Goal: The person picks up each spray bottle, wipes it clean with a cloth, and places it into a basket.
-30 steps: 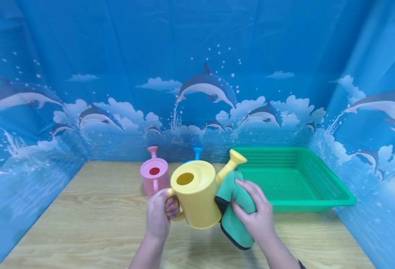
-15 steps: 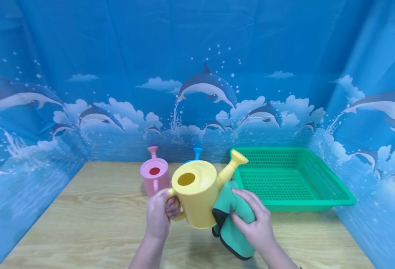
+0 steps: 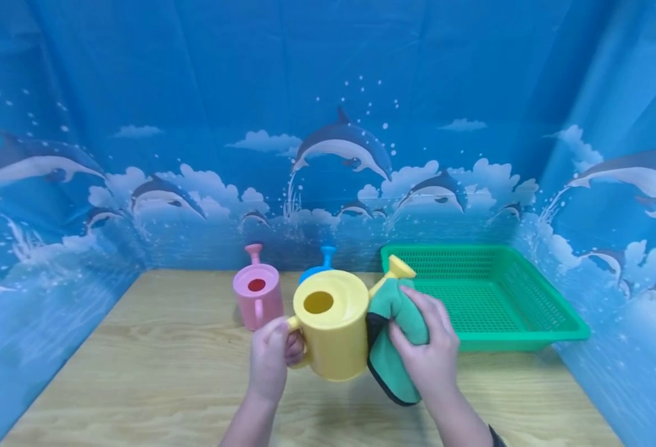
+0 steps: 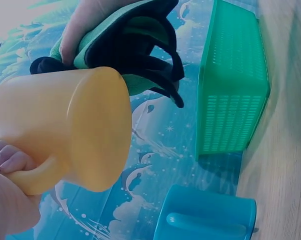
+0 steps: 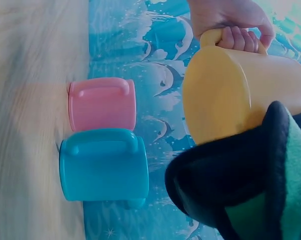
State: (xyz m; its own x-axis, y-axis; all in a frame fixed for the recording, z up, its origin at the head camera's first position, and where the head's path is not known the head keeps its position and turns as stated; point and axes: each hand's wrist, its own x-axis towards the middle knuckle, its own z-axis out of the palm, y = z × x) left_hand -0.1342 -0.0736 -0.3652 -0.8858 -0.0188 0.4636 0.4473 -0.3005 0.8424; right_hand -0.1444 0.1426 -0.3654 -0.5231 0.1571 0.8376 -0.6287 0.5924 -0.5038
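A yellow watering can is held up above the table, its spout pointing right. My left hand grips its handle, fingers wrapped through the loop, as the left wrist view also shows. In my right hand is a green cloth with black edging, bunched and pinched between thumb and fingers. The cloth lies against the can's side and the base of the spout, covering part of the spout. Its dark underside hangs in folds in the left wrist view.
A pink watering can stands at the back of the wooden table. Beside it is a blue watering can, mostly hidden behind the yellow one in the head view. A green plastic basket sits at the right. Dolphin-printed curtains surround the table.
The yellow can has shifted slightly right with my left hand. The cloth slid down from the spout, then moved back up along it with my right hand.
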